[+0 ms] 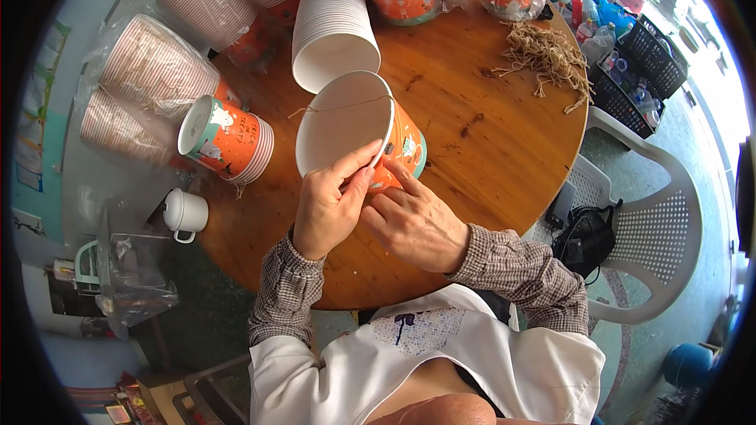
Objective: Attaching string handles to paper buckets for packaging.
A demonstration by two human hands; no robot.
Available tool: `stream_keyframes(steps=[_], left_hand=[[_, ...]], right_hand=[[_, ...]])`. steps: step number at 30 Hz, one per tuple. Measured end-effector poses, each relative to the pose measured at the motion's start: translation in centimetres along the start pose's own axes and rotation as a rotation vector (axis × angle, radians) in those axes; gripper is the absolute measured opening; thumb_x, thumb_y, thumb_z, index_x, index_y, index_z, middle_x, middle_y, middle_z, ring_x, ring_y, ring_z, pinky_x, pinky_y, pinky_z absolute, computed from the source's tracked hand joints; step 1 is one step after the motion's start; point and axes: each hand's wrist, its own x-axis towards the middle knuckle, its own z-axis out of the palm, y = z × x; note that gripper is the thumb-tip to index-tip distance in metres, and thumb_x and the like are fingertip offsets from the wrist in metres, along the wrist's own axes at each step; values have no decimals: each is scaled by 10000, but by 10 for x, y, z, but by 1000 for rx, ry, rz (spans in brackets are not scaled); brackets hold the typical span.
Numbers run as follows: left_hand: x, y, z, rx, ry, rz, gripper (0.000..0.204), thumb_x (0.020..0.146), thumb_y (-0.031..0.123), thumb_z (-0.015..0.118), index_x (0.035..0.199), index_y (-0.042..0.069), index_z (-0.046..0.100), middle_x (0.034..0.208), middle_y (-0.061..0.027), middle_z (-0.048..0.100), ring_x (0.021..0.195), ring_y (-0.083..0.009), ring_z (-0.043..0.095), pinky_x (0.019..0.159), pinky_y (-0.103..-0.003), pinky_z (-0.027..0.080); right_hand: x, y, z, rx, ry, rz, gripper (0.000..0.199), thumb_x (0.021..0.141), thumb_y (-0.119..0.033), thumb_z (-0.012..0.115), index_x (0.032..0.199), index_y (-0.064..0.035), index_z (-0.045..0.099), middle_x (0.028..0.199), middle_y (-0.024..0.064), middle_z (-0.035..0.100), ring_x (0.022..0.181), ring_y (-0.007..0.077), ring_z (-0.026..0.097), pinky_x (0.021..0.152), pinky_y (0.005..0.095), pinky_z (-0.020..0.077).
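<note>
A large paper bucket [346,130], white inside and orange with a teal base outside, lies tilted on the round wooden table with its mouth toward me. A thin brown string [346,107] spans the upper part of its mouth. My left hand [331,208] pinches the near rim between thumb and fingers. Against the orange outer wall just below that rim, my right hand [417,224] is closed, with its index finger stretched along the wall. Whether the right fingertips also hold the string's end is hidden.
Behind the bucket lies a nested stack of white buckets [335,27]. Printed orange buckets [228,142] are stacked at left, near plastic-wrapped stacks [161,63]. A string bundle [547,55] lies far right. A white mug [187,212] stands left; a plastic chair [661,228] stands right.
</note>
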Motion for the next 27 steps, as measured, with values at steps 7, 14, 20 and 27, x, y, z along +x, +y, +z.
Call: stream_keyframes(steps=[7,14,20,27], left_hand=[[0,2,3,46,-6,17,257,919,1,560,1166,-33,618,1017,-186,693,914,-224,696,765,-293,541],[0,1,0,-26,-46,22,273,920,-13,552,1187,-41,599,1055,-172,685,940,-211,685,778,-288,542],[3,4,-1,-140,-59,-97,258,916,-29,559,1170,-52,600,1031,-128,688,948,-169,672,803,-255,541],[1,2,-5,-220,-46,-181,234,919,-11,580,1146,-68,597,1038,-108,678,920,-132,662,805,-240,541]], right_hand=[[-4,-9,19,-219,4,36,72,690,-55,581,732,-14,540,703,51,542,737,187,608,1152,530,256],[-5,6,7,-127,-35,-32,72,695,-54,583,718,-10,531,692,55,545,702,195,614,1131,519,296],[-5,15,-5,298,116,25,83,779,-77,608,837,-56,552,713,68,555,781,242,627,1109,499,308],[-22,9,-7,862,384,582,65,902,-1,605,957,17,576,885,92,653,829,164,650,846,294,512]])
